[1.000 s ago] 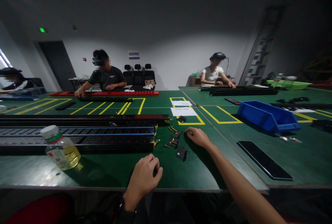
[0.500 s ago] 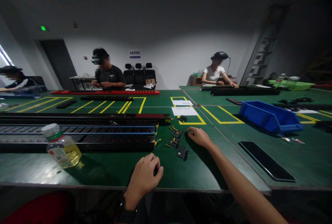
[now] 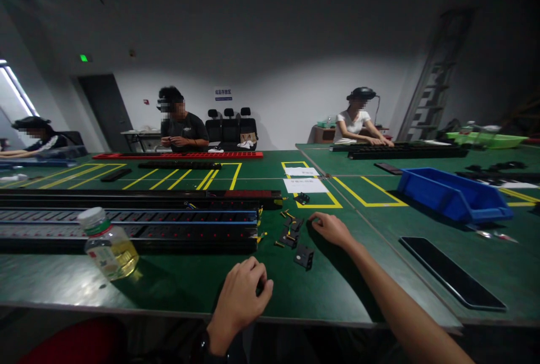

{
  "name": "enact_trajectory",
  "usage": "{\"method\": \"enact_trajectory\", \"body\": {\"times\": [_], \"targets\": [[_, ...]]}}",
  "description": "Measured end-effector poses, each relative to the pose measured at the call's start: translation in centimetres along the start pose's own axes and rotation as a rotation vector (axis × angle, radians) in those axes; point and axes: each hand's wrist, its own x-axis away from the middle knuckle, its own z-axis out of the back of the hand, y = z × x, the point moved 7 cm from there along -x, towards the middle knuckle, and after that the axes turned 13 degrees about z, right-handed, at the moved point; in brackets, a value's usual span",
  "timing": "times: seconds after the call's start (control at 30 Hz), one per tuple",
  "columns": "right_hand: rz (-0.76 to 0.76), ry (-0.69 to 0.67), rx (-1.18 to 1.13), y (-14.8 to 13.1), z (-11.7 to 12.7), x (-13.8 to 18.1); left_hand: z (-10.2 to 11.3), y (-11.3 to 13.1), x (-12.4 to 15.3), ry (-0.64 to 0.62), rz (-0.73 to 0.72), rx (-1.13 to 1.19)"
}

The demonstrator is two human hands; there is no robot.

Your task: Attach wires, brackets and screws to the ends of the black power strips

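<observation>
My left hand [image 3: 242, 293] rests at the table's front edge, its fingers loosely bent and the thumb standing apart from them. The gap under its fingers is dark, and I make out nothing held there. Further forward, my right hand [image 3: 333, 230] lies on the green table, open with bent fingers and nothing visible in it. Just left of it are several small black plastic brackets [image 3: 304, 257] and brass-coloured screws [image 3: 279, 244], apart from the fingers. Long black rails [image 3: 228, 238] with yellow wire ends lie to the left of these pieces.
A bottle of yellow liquid [image 3: 110, 251] stands by the front left. To the right are a smartphone [image 3: 451, 271] and a blue bin [image 3: 453, 195]. Paper sheets [image 3: 306, 185] lie beyond the brackets. Across the table, co-workers [image 3: 185, 130] sit near a red rail [image 3: 177, 155].
The whole view has shifted slightly, so things appear lower and a little further right. Both my hands keep their pose beside the brackets. The far-left-centre co-worker's hands have come together.
</observation>
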Motion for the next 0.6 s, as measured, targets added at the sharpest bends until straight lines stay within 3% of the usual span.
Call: {"method": "enact_trajectory", "body": {"times": [0.6], "targets": [[-0.018,-0.006,0.023,-0.68,0.50,0.09,0.01,0.19,-0.09,0.018,-0.018,-0.032]]}}
